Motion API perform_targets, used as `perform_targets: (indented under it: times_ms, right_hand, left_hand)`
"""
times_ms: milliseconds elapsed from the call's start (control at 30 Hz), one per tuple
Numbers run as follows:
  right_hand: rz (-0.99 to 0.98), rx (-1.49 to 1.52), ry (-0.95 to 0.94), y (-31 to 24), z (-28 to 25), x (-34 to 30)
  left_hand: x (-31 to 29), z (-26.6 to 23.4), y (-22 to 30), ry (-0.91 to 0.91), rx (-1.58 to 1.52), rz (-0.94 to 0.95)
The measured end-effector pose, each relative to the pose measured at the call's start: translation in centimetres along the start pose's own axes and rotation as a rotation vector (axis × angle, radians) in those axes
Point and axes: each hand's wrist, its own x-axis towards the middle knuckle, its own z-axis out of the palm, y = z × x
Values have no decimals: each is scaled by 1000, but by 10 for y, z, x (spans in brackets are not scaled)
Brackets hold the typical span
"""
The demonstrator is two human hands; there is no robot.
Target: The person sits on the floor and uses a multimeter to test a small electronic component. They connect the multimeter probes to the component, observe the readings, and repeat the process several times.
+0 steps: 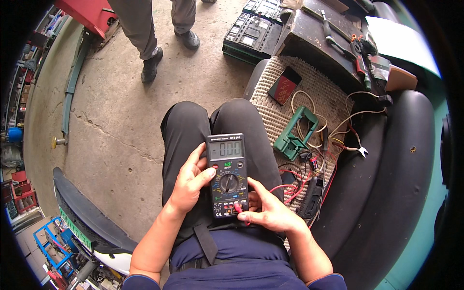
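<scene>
While L hand (189, 186) clasps multimeter (228, 175) above thighs (182, 145), R hand (273, 212) pinches red plug (239, 208) at its lower end; if looped red leads (290, 185) by woven mat (328, 89) snag, a tug cd prob. loosen plug or tip meter.

Floor (121, 116): cracked concrete. Standing at the top of my view: a person's grey trousers (135, 26), dark boots (152, 64). Upper left, I list one red metal item (92, 17) and one teal bar (72, 89). Lower left: vehicle bumper (92, 215), dark, with green plate (76, 229); blue frame (54, 246). Upper right, I record black cases (253, 36), pliers (359, 60) on a dark box (309, 41), white sheet (401, 43). Far right: black padded seat (411, 130).
</scene>
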Motion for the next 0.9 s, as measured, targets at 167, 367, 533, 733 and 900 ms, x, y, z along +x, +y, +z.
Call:
perform_targets:
  times_ms: [167,367,533,733,900]
  right_hand:
    - [6,30,7,-2,0,-1]
    - [46,-147,133,-14,5,-12]
    - [-57,-620,322,-21,14,-27]
    - [-178,-929,429,-25,8,-37]
    - [-167,-939,398,-24,7,-32]
  left_hand:
    - [1,-1,-3,-10,-17,4]
    - [6,4,-4,-31,-56,-67]
    - [9,13,-7,-44,-72,-40]
    - [9,10,-13,-35,-28,3]
    - [10,10,-13,-44,-27,8]
